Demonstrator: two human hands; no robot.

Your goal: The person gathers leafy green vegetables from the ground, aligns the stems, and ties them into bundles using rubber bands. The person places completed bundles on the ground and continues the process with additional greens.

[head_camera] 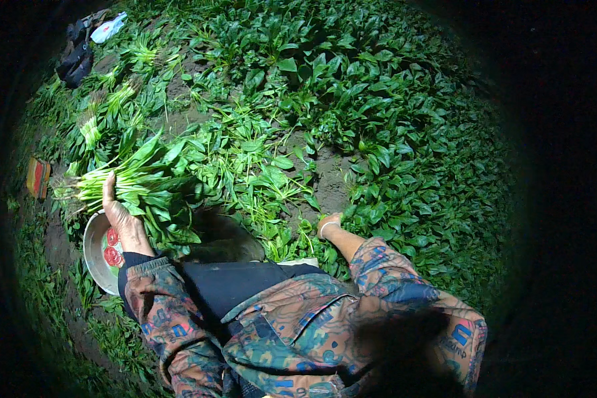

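My left hand is closed round a thick bunch of leafy greens, which look like spinach; their pale stems and roots point left and the leaves fan out to the right. Beneath that wrist stands a round metal bowl with red rings or ties in it. My right hand, with a pale band at the wrist, reaches down among the growing greens beside bare soil. Its fingers are partly hidden by leaves, so what they hold cannot be told.
Several bundles of pulled greens lie on the ground at the upper left, roots showing. Beyond them are a dark cloth or bag and a white plastic bag. A striped red and yellow block-like thing lies at the far left. Dense plants stand to the right.
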